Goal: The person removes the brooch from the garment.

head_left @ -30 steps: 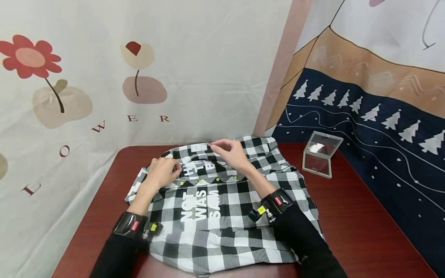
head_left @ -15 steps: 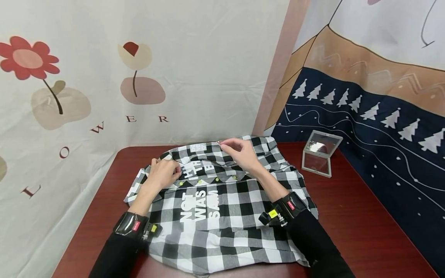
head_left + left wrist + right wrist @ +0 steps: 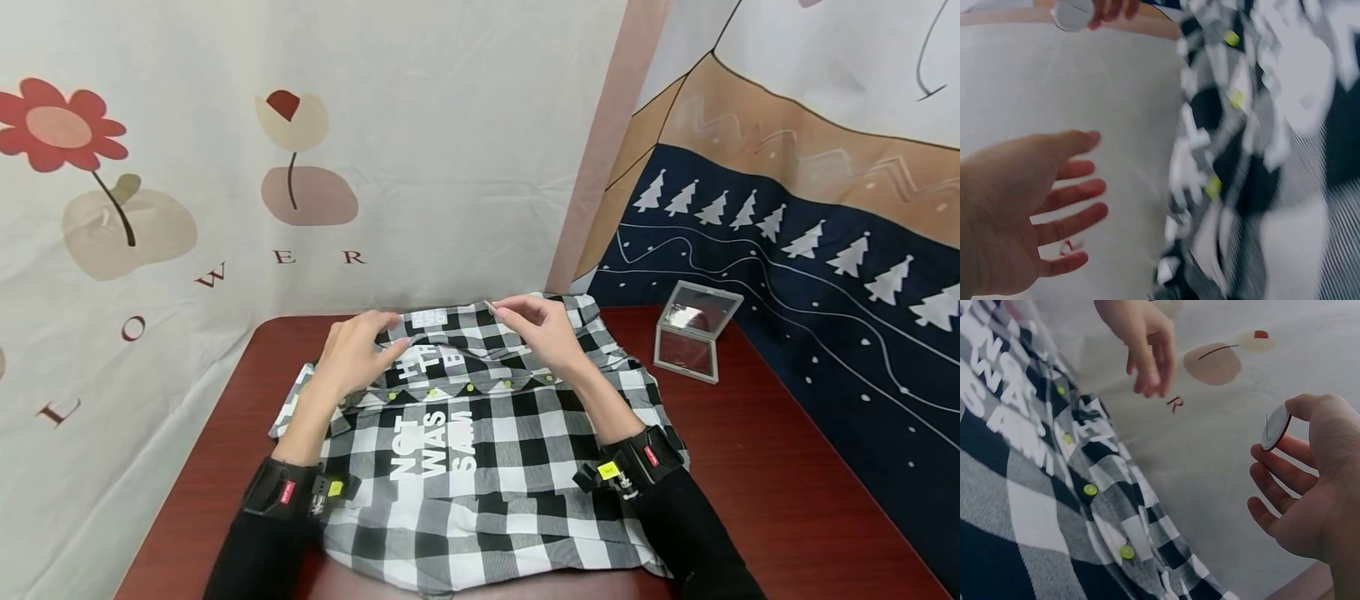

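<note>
A black-and-white checked shirt (image 3: 517, 450) with white lettering and yellow-green buttons (image 3: 1090, 489) lies spread on the table. Over its far left part is my left hand (image 3: 356, 354), fingers extended and apart; the left wrist view shows that hand (image 3: 1016, 212) holding nothing. Above the shirt's far edge, my right hand (image 3: 546, 333) pinches a small round pin badge (image 3: 1277, 427) between thumb and fingers. Its pale back, red rim and thin upright pin (image 3: 1267, 425) face the right wrist camera. The left wrist view catches the badge (image 3: 1074, 14) at the top.
An opened square case (image 3: 686, 350) with clear or mirrored panels lies at the right on the dark red table (image 3: 772, 467). Behind the table hangs a pale printed cloth (image 3: 450, 150); a navy tree-patterned cloth (image 3: 765, 267) borders the right side.
My left hand has gone from curled fingers at the shirt to raised, spread fingers slightly farther forward. The right hand has shifted rightward with the badge.
</note>
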`<state>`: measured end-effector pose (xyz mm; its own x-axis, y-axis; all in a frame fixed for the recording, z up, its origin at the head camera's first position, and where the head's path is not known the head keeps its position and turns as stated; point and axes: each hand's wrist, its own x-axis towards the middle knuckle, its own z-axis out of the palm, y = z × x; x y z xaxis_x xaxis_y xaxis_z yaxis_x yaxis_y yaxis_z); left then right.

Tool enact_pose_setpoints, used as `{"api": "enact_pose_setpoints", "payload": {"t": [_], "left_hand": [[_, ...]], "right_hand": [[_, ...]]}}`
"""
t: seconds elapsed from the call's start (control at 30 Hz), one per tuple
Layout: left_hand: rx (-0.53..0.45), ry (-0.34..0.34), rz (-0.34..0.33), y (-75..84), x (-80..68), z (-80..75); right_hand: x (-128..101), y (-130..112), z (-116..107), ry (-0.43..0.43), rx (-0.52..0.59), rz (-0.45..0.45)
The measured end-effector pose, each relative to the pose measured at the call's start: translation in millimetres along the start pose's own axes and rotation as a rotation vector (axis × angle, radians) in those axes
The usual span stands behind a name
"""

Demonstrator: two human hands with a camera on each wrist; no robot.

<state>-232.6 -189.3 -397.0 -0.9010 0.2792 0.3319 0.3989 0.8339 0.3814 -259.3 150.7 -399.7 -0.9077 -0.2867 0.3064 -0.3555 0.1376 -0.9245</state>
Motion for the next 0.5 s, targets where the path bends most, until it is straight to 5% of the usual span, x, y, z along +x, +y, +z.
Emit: {"api": "enact_pose_setpoints", "payload": {"t": [0.27, 0.5], "left_hand": [[-0.33, 0.104, 0.109, 36.4, 15.0, -5.9], [-0.49, 0.17, 0.178, 64.2, 19.0, -8.8]], "right_hand": [[-4, -11, -3, 0.009, 0.018, 0.023], [-9, -26, -2, -0.039, 0.066, 0.02]]}}
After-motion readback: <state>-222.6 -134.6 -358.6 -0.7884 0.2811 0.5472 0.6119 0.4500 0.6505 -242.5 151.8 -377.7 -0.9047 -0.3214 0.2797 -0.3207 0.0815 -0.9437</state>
